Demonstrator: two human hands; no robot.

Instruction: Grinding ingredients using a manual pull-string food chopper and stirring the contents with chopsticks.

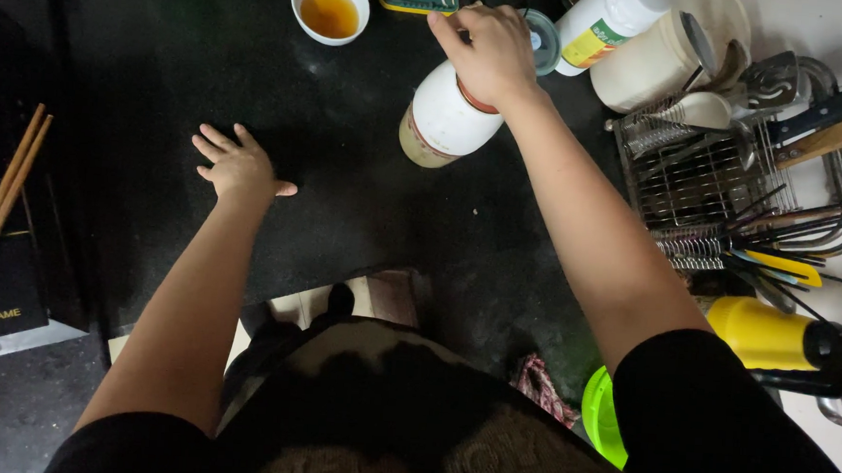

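Dark stone countertop (348, 156) fills most of the view, dusted in places with pale specks. Your right hand (488, 53) is clenched over the top of a white bottle (444, 118), which stands near the middle of the counter's far half and appears tilted toward you. The fingers wrap the neck; whether a cap is on cannot be told, since the hand hides it. Judge the bottle as rigid plastic, fairly light, with a smooth wall that may slip under a wet palm. Take hold low on the neck or around the broad shoulder, not at the labelled base.

Your left hand (237, 165) is released: fingers spread, palm flat on the bare counter, well apart from the bottle and holding nothing.

Beyond the bottle, a small white bowl (329, 6) of amber liquid sits at the far edge. A second white bottle (605, 21) with a coloured label lies just right of your right hand, beside a pale cylindrical container (651, 66). A wire dish rack (721, 185) with utensils stands to the right. A yellow-and-black tool (781, 337) lies nearer you. Wooden chopsticks (0, 205) rest at the far left.
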